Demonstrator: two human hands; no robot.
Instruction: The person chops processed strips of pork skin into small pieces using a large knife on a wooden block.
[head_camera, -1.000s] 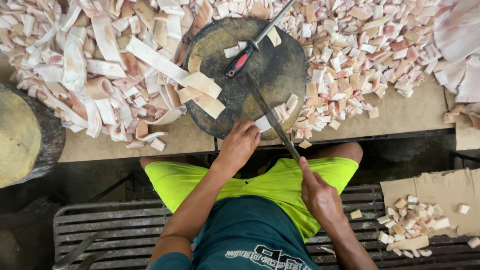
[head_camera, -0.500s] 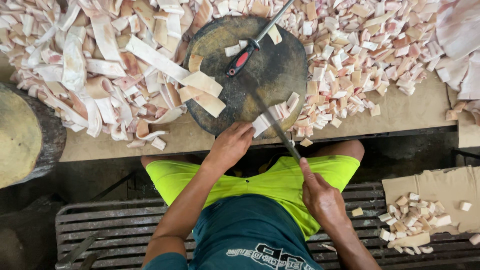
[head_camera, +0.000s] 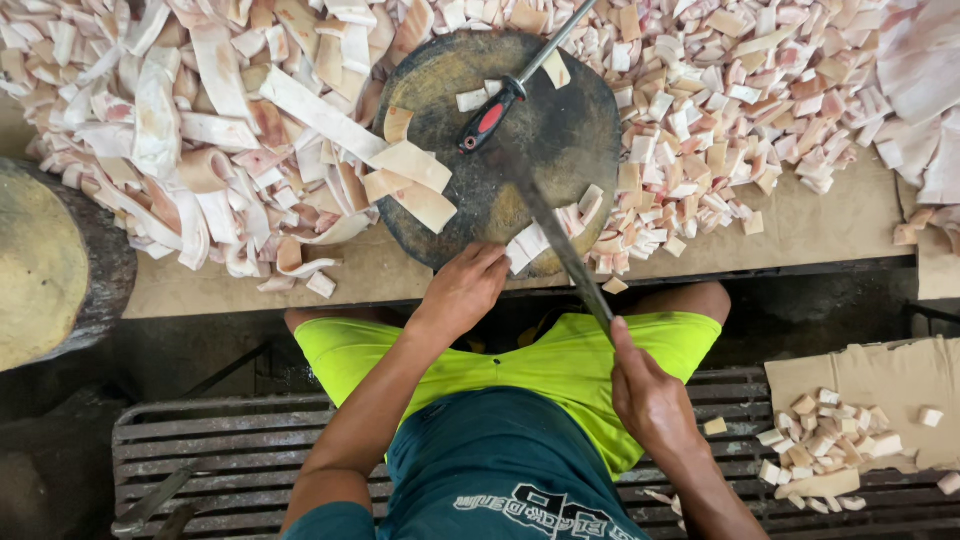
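A round dark chopping block lies on the workbench in front of me. My right hand grips the handle of a long knife whose blade reaches up over the block's near edge. My left hand rests at the block's front rim, fingers touching pale cut strips beside the blade. Two wider strips lie on the block's left side. A sharpening steel with a red and black handle lies across the block's top.
Long pale strips are heaped left of the block, small cut pieces to the right. A second round block stands at far left. Cardboard with several pieces lies at lower right. A slatted metal bench sits under me.
My left hand slid up to the block's rim onto the cut strips. The knife blade shifted slightly over the block's edge. The right hand stayed near my lap.
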